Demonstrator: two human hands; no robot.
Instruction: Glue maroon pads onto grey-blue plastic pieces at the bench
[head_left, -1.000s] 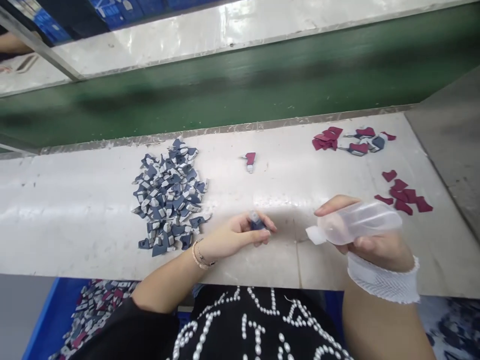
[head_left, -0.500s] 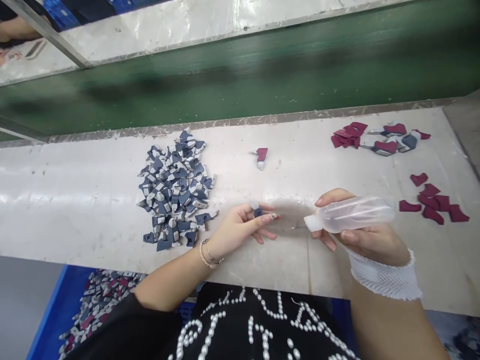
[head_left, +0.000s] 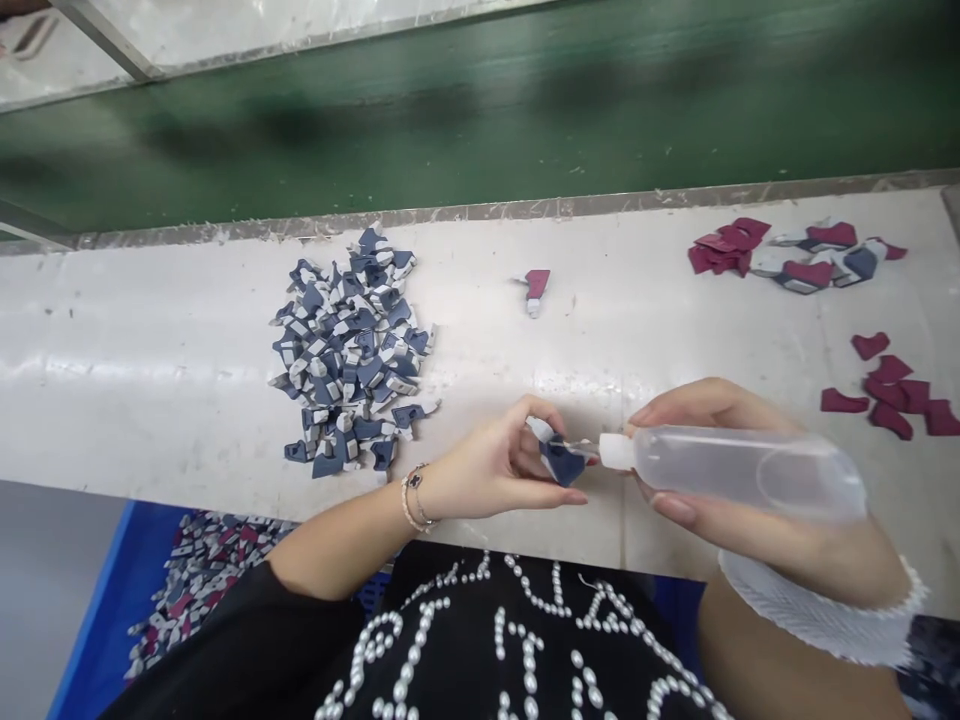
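Between the fingers of my left hand (head_left: 495, 465) is a small navy and light-grey plastic part (head_left: 562, 460), its navy face turned up. My right hand (head_left: 697, 430) grips a clear squeeze bottle (head_left: 735, 470) lying almost level, with a white cap (head_left: 616, 451). The bottle's thin needle tip points left and meets the part, or hovers just over it; I cannot tell which. Beyond my hands a single part with a maroon piece on it (head_left: 537, 285) lies on the white table (head_left: 480, 340).
A heap of navy and grey parts (head_left: 352, 350) covers the table left of my hands. Maroon pieces (head_left: 727, 245) and maroon-topped parts (head_left: 817, 265) lie at the far right, more loose maroon pieces (head_left: 892, 390) nearer. A blue bin (head_left: 105, 610) of parts stands below the table's edge.
My left hand has turned the part so its navy face shows. The bottle has come level and its needle has moved left to the part. The view has shifted slightly.
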